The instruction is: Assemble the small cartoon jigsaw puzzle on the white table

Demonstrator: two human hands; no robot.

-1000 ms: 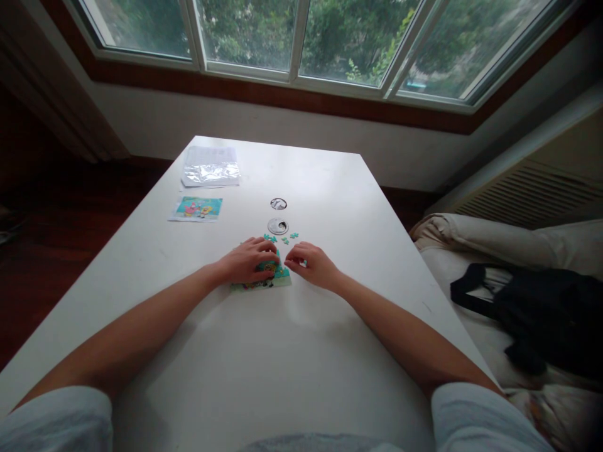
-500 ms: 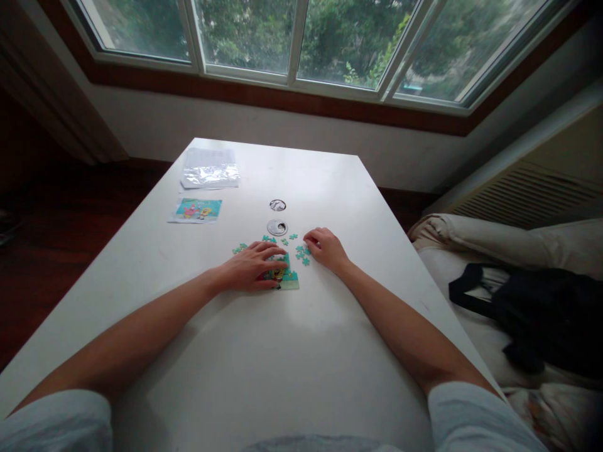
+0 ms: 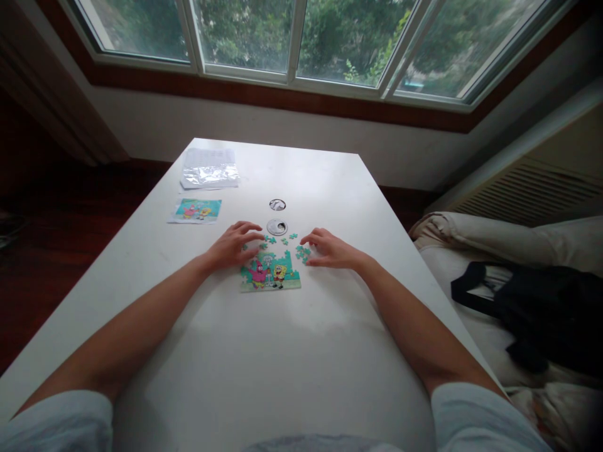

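Since the left hand [image 3: 230, 245] moved to the far left of the puzzle [image 3: 273, 274], its gappy top shows, both hands spread, the right hand [image 3: 335, 250] around loose pieces [image 3: 302, 253] beside it.

smooth tabletop [image 3: 292, 351] (faintly glossy), shiny plastic sleeve [image 3: 210, 171]

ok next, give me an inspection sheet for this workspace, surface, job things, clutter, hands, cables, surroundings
Surface: white table, with soft reflections.
Job's things: partly joined puzzle with an uneven far edge; loose green pieces beyond and right of it; matching picture sheet at far left.
Clutter: plastic sleeve at the far left corner; two round grey discs beyond the pieces.
Left hand: fingers parted, at the puzzle's far left corner.
Right hand: thumb and fingers apart, beside loose pieces.
Cables: nothing seen on the table.
Surroundings: window ahead, dark cloth item at right.
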